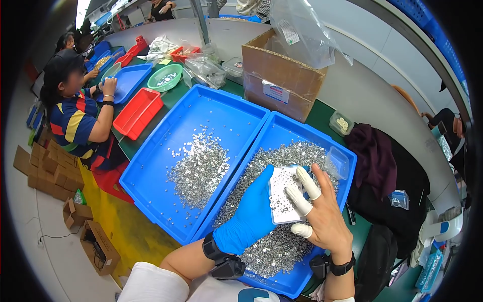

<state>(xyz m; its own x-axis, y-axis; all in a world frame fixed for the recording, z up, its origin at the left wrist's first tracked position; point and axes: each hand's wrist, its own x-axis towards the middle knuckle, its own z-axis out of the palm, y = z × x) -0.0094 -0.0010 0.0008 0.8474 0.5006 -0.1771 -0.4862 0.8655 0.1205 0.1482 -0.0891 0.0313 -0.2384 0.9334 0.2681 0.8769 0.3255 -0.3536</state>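
My left hand (249, 209), in a blue glove, grips a small white tray (278, 215) by its left side. Small dark and silvery metal pieces lie scattered on that tray. Over its right edge reaches my right hand (327, 216), bare except for white finger cots, with fingers spread and fingertips at the pieces. Both hands are above the right blue tray (313, 132), filled with many small ring-like metal pieces (282, 251). A clear plastic box (339, 162) sits at its right corner. In the left blue tray (148, 176) lies a smaller pile of similar pieces (201, 166).
A cardboard box (282, 75) with a plastic bag stands behind the trays. Leftward are a red bin (138, 113), a green basket (165, 77) and a co-worker (80, 110) at another blue tray (128, 83). Dark cloth (372, 156) and a small tub (341, 123) lie right.
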